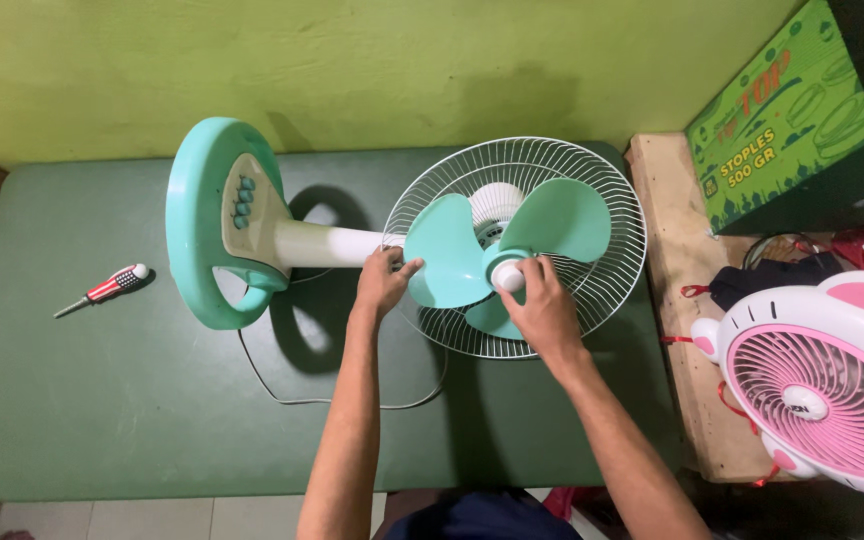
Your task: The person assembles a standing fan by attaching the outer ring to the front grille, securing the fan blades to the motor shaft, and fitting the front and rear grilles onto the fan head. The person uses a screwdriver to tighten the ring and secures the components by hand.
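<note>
Against a green wall, your green table (pixel 72 400) carries a teal fan (pixel 252 235) lying near its back edge. Your left hand (pixel 384 282) grips a blade (pixel 447 265); your right hand (pixel 542 305) pinches the white hub cap (pixel 509 279). A screwdriver (pixel 107 289) lies toward the left edge

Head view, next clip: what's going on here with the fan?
A person has a teal desk fan lying on its side on a green table. The left hand steadies one teal blade, while the right hand grips the white cap at the hub. The rear wire grille is on, with no front grille over the blades. A red-handled screwdriver lies untouched at the left; a pink-and-white fan sits at the right.
</note>
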